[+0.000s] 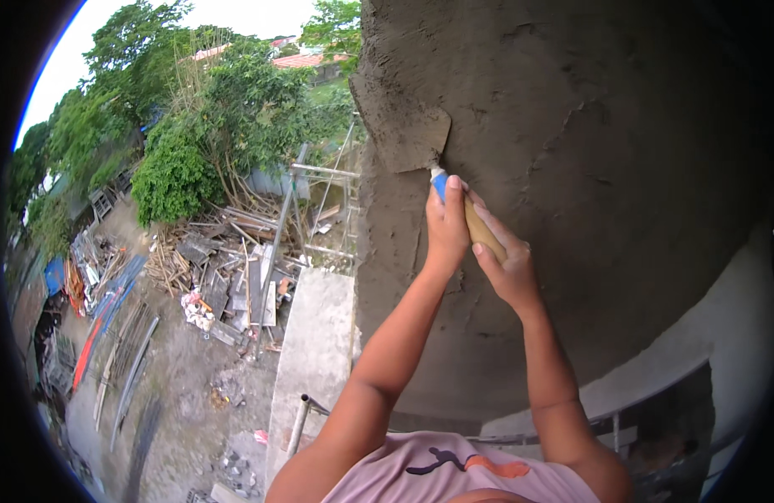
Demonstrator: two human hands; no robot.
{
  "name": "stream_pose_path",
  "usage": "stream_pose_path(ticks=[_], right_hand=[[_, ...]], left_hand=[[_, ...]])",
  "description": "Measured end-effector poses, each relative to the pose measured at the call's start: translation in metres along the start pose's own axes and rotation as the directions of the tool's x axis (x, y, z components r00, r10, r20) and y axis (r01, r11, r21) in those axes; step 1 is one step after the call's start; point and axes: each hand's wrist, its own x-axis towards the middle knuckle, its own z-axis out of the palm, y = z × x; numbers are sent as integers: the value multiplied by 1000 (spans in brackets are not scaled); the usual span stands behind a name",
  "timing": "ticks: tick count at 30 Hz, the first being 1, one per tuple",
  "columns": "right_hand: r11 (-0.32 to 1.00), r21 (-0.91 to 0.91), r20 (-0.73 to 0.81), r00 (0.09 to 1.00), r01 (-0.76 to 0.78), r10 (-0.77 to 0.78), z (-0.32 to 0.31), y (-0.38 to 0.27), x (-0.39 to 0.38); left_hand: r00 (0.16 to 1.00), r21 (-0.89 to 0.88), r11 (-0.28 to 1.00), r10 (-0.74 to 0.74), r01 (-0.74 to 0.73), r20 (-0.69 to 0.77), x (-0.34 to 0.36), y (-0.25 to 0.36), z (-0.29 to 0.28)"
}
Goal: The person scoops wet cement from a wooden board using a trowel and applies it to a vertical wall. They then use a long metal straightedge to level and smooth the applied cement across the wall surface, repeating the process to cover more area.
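A trowel [414,141] with a mortar-smeared blade lies against the wet grey plaster of the wall [605,218], close to the wall's left edge. Blue wrapping circles its pale wooden handle near the neck. My left hand [447,228] is closed round the handle by the blue part, thumb along it. Lower down, my right hand [511,267] grips the same handle near its butt end. Both arms are stretched upward, and the blade tilts to the upper left. Some fingers of each hand are hidden behind the handle.
A concrete ledge [313,335] runs down beside the wall's edge, with metal scaffold tubes [290,210] to its left and a pipe rail [298,423] near my left arm. Far below lie scrap timber [236,277] and bare ground. Pale unplastered wall [655,369] shows at lower right.
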Motion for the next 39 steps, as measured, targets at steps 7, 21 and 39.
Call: stream_pose_path(ticks=[7, 21, 39], right_hand=[[999, 41, 27, 1000, 2, -3, -2, 9, -20], [996, 87, 3, 1000, 11, -11, -14, -9, 20], [986, 8, -41, 985, 166, -165, -36, -30, 88]], left_hand=[[999, 13, 999, -44, 44, -19, -31, -6, -2], [999, 8, 999, 31, -31, -14, 21, 10, 16], [987, 7, 988, 157, -157, 38, 92, 49, 48]])
